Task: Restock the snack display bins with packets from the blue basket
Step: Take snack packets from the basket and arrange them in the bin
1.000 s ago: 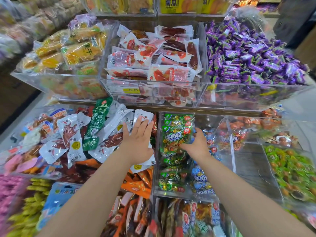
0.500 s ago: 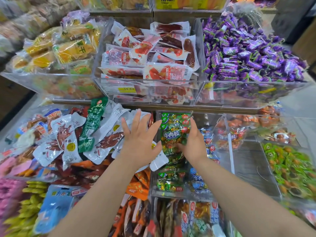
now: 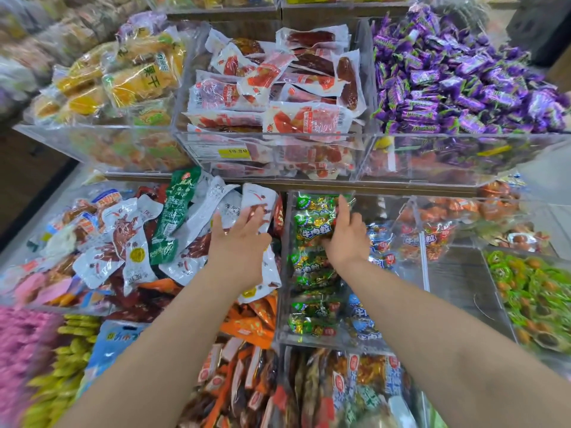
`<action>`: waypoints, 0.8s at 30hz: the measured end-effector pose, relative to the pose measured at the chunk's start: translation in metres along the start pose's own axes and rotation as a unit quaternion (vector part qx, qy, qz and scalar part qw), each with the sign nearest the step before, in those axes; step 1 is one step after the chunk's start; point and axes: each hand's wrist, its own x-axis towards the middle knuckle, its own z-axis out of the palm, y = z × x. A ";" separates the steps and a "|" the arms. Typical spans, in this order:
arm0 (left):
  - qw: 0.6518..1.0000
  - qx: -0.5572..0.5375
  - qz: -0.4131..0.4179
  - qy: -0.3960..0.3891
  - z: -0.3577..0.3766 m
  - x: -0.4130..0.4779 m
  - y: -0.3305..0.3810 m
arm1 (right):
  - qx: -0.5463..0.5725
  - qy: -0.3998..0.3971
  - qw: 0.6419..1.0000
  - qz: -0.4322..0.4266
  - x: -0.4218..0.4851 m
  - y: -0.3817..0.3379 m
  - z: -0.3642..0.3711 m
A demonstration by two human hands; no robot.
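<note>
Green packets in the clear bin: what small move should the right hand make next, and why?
Probably nudge the green packets back and flat into line. The right hand touches the rearmost ones in the clear bin, where they lie in a loose, uneven row; the left hand rests spread on white packets beside it.

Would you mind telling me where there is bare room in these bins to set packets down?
The bare bin floor between the clear divider and the green sweets is free. The white packets on the left and the purple sweets above are heaped full.
</note>
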 end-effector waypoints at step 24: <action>0.975 -0.137 -0.024 0.174 -0.003 -0.002 0.029 | 0.134 -0.048 0.990 -0.020 -0.037 0.020 -0.010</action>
